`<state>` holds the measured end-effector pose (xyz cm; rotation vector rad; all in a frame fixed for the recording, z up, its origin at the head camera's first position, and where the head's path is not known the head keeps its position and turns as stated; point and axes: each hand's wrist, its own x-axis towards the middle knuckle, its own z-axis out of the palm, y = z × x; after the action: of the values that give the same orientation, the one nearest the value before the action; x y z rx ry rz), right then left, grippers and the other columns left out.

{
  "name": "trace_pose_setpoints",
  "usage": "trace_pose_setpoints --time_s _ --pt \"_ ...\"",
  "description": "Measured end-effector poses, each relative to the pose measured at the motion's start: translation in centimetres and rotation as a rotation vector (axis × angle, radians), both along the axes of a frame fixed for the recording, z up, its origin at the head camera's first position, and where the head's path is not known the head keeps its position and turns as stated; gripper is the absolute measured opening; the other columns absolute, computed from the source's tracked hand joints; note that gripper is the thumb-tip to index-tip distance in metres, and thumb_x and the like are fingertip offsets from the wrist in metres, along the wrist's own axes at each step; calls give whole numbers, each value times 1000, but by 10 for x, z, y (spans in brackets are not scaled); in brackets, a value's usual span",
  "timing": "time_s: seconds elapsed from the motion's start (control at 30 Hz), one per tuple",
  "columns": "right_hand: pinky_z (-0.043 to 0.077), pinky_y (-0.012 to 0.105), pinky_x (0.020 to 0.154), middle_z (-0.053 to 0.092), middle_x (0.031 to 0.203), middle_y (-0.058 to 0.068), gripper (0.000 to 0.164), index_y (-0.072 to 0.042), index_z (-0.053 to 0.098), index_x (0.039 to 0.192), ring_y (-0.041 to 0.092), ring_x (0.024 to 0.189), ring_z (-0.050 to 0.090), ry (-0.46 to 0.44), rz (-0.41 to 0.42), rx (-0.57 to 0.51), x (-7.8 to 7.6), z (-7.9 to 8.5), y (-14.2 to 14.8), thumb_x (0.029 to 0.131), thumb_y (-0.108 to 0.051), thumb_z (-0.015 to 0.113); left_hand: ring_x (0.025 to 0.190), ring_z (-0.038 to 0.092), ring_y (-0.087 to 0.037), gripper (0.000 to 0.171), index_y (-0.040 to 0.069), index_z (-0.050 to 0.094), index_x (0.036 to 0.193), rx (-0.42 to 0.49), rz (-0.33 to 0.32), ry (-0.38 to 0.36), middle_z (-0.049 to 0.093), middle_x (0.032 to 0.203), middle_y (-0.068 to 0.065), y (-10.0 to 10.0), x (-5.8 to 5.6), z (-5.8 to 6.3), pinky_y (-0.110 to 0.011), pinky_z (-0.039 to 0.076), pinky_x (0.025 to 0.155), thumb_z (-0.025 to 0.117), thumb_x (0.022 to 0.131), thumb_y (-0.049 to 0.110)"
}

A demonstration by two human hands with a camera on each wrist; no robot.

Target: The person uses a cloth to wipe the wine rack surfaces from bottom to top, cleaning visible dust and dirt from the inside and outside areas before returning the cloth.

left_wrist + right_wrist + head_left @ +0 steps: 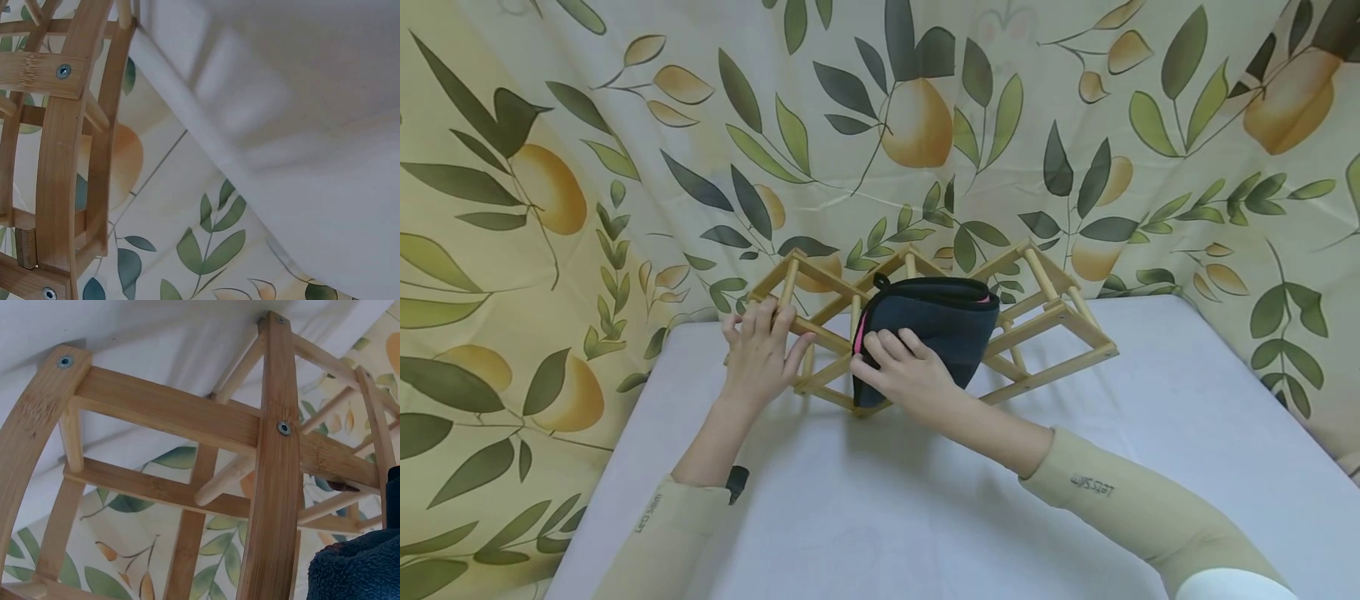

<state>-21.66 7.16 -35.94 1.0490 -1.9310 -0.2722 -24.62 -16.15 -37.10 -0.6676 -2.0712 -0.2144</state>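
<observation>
A folding wooden lattice rack (1048, 321) of flat slats and round dowels stands in zigzag form at the back of the table. Over its middle lies a folded dark blue cloth (936, 321) with black edging, a pink strip and a small black loop. My right hand (906, 371) holds the cloth near its left edge, fingers bent against it. At the rack's left end, my left hand (760, 354) grips the frame, its fingers over a dowel. Screwed slats (59, 144) fill the left side of the left wrist view. Fuzzy blue cloth (356, 572) shows in the right wrist view.
A white-covered table (880, 517) extends in front of the rack. Close behind it hangs a curtain (865, 150) printed with leaves and orange fruit. A small black object (737, 483) sits at the left sleeve's cuff.
</observation>
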Motion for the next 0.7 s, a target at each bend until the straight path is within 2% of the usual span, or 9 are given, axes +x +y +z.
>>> trace_pose_setpoints --time_s 0.2,0.37,0.43,0.7 --pt "32 32 84 44 103 7 32 -14 45 98 21 94 39 11 -37 68 -1 0 -3 79 -14 70 96 31 -33 45 6 39 105 7 -8 2 36 104 -15 0 0 0 -52 16 78 30 95 49" --pt "33 30 81 45 98 7 8 -13 44 96 21 88 40 68 -13 90 -5 -2 -5 92 -8 48 97 31 -33 44 6 39 106 5 -6 -22 36 105 -15 0 1 1 -52 17 78 30 96 48" --pt "33 30 79 45 94 7 9 -12 44 94 21 84 40 84 10 88 -6 -2 -7 94 -5 39 97 32 -33 44 7 39 107 4 -5 -33 36 105 -15 0 1 2 -52 17 79 30 96 48" --pt "34 30 75 45 87 7 11 -12 45 90 20 76 40 74 110 53 -10 -5 -11 94 -2 40 96 32 -34 43 6 39 107 8 -7 -17 36 104 -16 1 1 1 -53 17 78 30 96 47"
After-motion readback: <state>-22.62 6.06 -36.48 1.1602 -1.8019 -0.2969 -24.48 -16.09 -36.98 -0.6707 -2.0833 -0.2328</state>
